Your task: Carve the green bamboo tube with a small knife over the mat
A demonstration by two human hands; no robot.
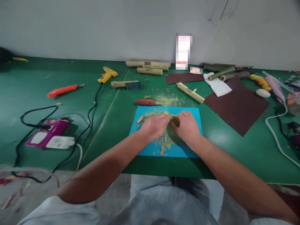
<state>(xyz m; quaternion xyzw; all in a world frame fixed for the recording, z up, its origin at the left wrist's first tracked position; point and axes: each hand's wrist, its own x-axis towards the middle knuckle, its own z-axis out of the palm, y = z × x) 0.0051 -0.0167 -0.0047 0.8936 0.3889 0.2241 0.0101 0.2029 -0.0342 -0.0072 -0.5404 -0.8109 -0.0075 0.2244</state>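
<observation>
Greyish shirt (145,207) nearest; brown piece (175,121) over far half of blue sheet (181,151)
Right hand (188,128) fingers closed on it, left hand (154,126) curled, can't tell grip; likely light, stiff, hold by ends

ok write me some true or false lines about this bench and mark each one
1. The left hand and the right hand are over the blue sheet. True.
2. The red-handled tool is in the left hand. False: the red-handled tool lies on the green table, beyond the blue sheet.
3. Wood scraps lie on the blue sheet. True.
4. The orange knife lies on the brown sheet at the right. False: the orange knife lies at the left, on the green table.
5. A white plug sits at the purple power strip. True.
6. The white egg-shaped thing is left of both hands. False: the white egg-shaped thing is far to their right.
</observation>
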